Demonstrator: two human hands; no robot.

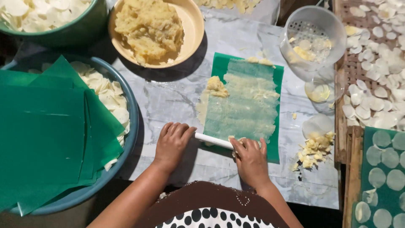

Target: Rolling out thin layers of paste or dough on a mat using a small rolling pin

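A green plastic sheet (276,80) lies on the marble table (168,99), covered by a thin, flattened layer of pale dough (247,105) with a small lump (216,85) at its left edge. A white rolling pin (213,140) rests across the sheet's near end. My left hand (172,143) presses on the pin's left end. My right hand (251,158) presses on its right end.
A tan bowl of yellow dough (152,29) stands at the back. Blue basin (126,139) at left holds white discs and a stack of green sheets (46,131). A clear strainer cup (314,38), dough scraps (314,150) and a woven tray (352,67) of discs lie right.
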